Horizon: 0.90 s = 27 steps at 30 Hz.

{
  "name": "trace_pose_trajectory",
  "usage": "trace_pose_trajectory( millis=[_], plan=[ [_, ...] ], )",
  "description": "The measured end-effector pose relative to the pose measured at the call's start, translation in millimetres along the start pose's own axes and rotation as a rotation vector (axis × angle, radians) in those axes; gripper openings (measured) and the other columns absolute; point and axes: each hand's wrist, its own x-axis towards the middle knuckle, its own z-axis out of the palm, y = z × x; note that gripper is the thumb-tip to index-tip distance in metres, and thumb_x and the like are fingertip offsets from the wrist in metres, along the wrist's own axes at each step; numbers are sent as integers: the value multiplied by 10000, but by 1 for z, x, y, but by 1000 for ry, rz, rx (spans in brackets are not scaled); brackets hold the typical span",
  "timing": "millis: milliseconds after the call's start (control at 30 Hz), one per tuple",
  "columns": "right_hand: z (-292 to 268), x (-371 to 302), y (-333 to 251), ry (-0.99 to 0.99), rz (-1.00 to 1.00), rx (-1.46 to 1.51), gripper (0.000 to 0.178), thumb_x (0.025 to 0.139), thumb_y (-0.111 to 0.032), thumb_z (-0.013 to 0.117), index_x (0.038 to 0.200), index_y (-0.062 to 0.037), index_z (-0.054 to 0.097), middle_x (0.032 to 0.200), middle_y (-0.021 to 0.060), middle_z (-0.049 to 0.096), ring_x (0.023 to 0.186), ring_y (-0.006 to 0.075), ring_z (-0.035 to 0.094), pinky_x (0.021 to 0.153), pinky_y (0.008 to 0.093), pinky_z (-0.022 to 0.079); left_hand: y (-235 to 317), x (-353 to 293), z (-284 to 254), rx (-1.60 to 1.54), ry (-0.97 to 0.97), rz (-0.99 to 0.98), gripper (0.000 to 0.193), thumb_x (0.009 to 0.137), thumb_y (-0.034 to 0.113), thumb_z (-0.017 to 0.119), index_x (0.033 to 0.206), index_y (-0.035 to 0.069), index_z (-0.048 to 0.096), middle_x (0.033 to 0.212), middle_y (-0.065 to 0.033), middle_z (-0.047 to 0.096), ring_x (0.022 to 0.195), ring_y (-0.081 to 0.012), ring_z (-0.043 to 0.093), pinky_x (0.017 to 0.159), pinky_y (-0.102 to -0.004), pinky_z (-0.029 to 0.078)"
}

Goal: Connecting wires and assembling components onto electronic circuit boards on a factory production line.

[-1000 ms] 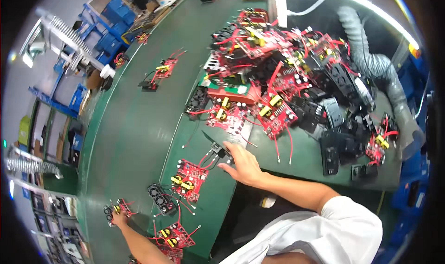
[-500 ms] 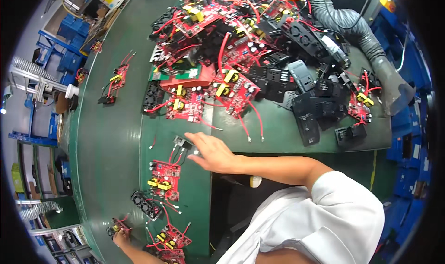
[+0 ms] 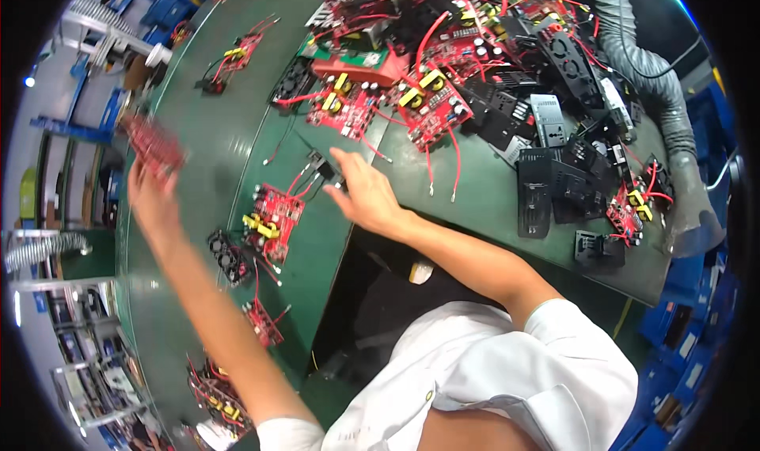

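Red board (image 3: 156, 145) in left hand (image 3: 153, 200) — blurred, markings unreadable

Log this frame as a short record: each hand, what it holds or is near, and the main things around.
Left hand: at far left, holding a red circuit board, blurred
Right hand: fingers by a small black part; grip unclear
Below that part: second red board, wires between them
Beside that board: black twin-fan unit
Surface: green worktop
Far side: heap of boards and black casings
Right side: grey flexible duct
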Motion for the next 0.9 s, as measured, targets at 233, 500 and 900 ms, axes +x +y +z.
trace_pose_trajectory(
  millis=[233,500,900],
  plan=[
    [10,0,-2,-15,7,65,582,844,-113,719,1347,1,450,1046,200,577,908,397,614,778,472,516,-50,-64,225,-28,10,208,277,897,146,749,1103,21,612,1007,-55,620,914,-151,603,768,-337,530],
    [19,-12,31,-111,132,253,596,905,-184,727,1402,10,462,1140,141,634,1041,234,609,928,376,494,-69,-118,303,371,49,371,320,759,113,773,1033,24,633,990,-173,616,991,-358,584,892,-440,473],
    [-6,10,-10,-220,204,63,587,900,-169,720,1404,-8,464,1200,194,630,1054,275,636,929,378,500,18,-156,10,641,-307,92,501,809,-28,592,1289,107,639,1216,-126,647,1084,-257,642,885,-367,533]
  ],
)
